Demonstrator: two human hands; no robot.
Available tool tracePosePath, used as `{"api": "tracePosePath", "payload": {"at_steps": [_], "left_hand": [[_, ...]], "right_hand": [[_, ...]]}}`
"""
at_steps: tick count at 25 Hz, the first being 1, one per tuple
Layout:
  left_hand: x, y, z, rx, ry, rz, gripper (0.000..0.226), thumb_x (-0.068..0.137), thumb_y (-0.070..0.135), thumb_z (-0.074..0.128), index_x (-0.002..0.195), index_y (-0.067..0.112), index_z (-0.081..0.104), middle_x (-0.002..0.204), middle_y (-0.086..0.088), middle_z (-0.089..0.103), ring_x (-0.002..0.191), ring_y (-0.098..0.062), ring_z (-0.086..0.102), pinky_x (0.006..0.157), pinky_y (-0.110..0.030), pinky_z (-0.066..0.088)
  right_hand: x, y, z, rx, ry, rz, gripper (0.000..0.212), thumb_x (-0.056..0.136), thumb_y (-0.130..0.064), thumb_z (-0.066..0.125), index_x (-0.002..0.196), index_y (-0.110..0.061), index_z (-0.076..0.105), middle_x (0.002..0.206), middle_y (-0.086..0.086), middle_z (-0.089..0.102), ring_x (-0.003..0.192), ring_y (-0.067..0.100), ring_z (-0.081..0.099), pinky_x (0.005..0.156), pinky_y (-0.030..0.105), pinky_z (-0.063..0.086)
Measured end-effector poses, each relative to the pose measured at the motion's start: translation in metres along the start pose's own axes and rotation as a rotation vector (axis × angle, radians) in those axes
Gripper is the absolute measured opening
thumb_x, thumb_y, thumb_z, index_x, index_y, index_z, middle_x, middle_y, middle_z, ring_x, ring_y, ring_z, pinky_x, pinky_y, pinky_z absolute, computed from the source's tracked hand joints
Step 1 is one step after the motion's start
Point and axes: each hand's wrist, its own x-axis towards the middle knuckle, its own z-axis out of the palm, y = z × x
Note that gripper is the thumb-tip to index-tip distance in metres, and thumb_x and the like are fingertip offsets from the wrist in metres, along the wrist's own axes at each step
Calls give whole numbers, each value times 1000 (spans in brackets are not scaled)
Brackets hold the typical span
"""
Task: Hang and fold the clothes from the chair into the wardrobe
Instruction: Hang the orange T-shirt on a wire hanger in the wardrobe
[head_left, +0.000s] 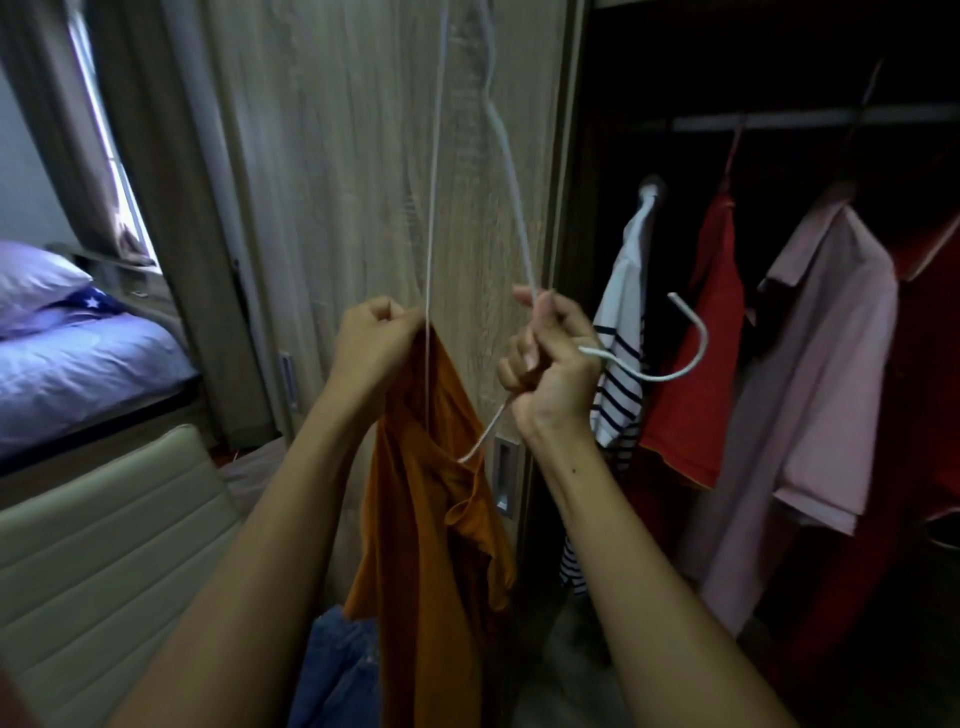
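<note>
Left hand (371, 343) pinches orange shirt (431, 545), right hand (550, 364) grips white hanger (652, 378), beside wardrobe (337, 156) holding hung shirts (810, 364).

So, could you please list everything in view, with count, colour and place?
wardrobe door: one, pale wood, centre
orange shirt: one, orange, held up before the wardrobe door
hanger: one, white, held above the orange shirt
striped shirt: one, white and navy, hanging right of the wardrobe door
pink shirt: one, pink, hanging at right
red garments: two, red, either side of the pink shirt
chair: one, cream, lower left
denim garment: one, blue, bottom centre
bed: one, lilac, far left
pillow: one, lilac, on the bed
left hand: one, pinching the orange shirt's top
right hand: one, gripping the hanger near its hook
</note>
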Motion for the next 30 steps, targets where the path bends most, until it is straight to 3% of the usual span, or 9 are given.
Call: {"api": "tracePosePath", "payload": {"at_steps": [3,6,11,14,18,21,26,29,30], "left_hand": [[-3,4,-6,-44,-13,0,21,85,9,57,65,14,52,59,-2,46,53,-12,46,52,-24,40],[4,4,-17,-107,95,-2,17,82,11,60,67,13,54,57,-4,47,49,-12,46,47,-23,38],[14,-9,-34,-142,206,6,21,81,10,63,63,15,52,56,-5,51,40,-9,46,37,-17,33],[22,-21,-41,-129,260,-36,22,79,9,60,60,17,51,57,-6,52,42,-10,47,38,-19,33],[20,-31,-43,203,302,98,16,79,15,56,63,17,56,60,-1,53,57,-14,48,51,-25,37],[7,-21,-31,531,255,250,7,82,16,56,77,12,58,73,-6,56,70,-20,51,62,-30,33],[-2,-22,0,637,39,213,12,84,22,55,75,13,54,79,-12,59,87,-33,59,70,-35,41],[1,-25,-10,503,-48,121,41,79,41,44,76,5,64,82,-18,64,89,-33,62,74,-38,44],[3,-25,-18,517,-27,169,49,75,44,38,80,5,68,85,-20,66,89,-33,62,75,-39,45]], "right_hand": [[-6,5,-21,-133,-75,127,20,86,-23,55,88,-6,65,43,-5,38,35,6,30,38,15,25],[-8,-1,-50,-369,-179,200,18,89,-19,55,88,-6,67,44,-4,41,36,8,34,39,18,28],[0,-39,-78,-731,-352,332,18,90,-14,54,85,-8,70,41,-3,45,33,9,32,37,21,17],[9,-64,-74,-937,-482,354,17,91,-11,56,86,0,68,42,-1,48,37,7,38,40,16,30],[24,-78,-59,-1172,-644,349,17,89,-22,62,77,-13,71,52,9,55,49,16,49,55,24,40],[32,-74,-37,-1389,-676,361,23,89,-28,63,73,-12,69,49,2,58,47,11,52,54,26,39],[38,-62,-13,-1192,-547,410,21,86,-20,67,78,-1,66,46,3,55,36,9,42,37,18,32],[39,-62,-20,-1096,-469,406,16,88,-13,65,79,-1,61,48,5,56,35,9,40,35,17,29],[38,-61,-23,-1093,-473,418,15,88,-12,63,79,-2,60,48,5,56,36,9,40,35,18,29]]}}
